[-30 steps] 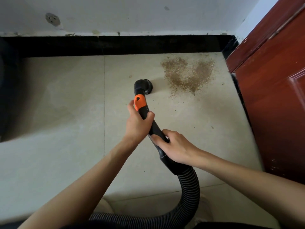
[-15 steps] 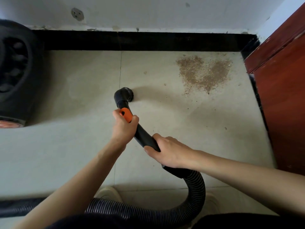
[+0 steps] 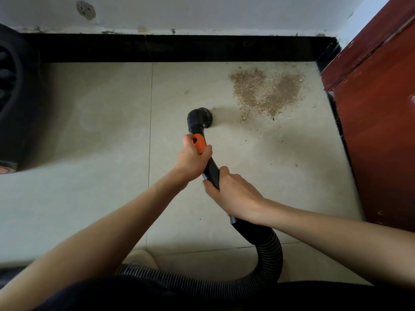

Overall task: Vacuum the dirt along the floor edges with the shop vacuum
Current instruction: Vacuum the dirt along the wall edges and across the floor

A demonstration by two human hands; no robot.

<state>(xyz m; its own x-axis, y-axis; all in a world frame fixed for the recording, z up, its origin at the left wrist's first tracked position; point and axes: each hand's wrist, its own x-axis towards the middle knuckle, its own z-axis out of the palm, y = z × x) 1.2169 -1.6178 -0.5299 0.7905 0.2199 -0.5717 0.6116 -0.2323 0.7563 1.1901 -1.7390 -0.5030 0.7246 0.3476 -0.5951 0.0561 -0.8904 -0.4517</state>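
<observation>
A patch of brown dirt (image 3: pixel 267 92) lies on the pale floor tiles near the back right corner, close to the black baseboard (image 3: pixel 179 48). The black round nozzle (image 3: pixel 199 116) of the vacuum wand sits on the floor just left of the dirt's lower edge. My left hand (image 3: pixel 193 158) grips the wand at its orange collar (image 3: pixel 199 143). My right hand (image 3: pixel 233 194) grips the black wand lower down, where it joins the ribbed black hose (image 3: pixel 269 254). The hose curls down and left behind my arms.
A red-brown wooden door (image 3: pixel 377 131) closes off the right side. A large black rounded object (image 3: pixel 13 97) stands at the left edge. Loose crumbs (image 3: pixel 296 165) dot the tiles right of the wand. A pale shoe tip (image 3: pixel 141 257) shows at the bottom.
The nozzle swung left away from the dirt half a second ago and has come back right, close beside the patch. Both hands kept their grip on the wand.
</observation>
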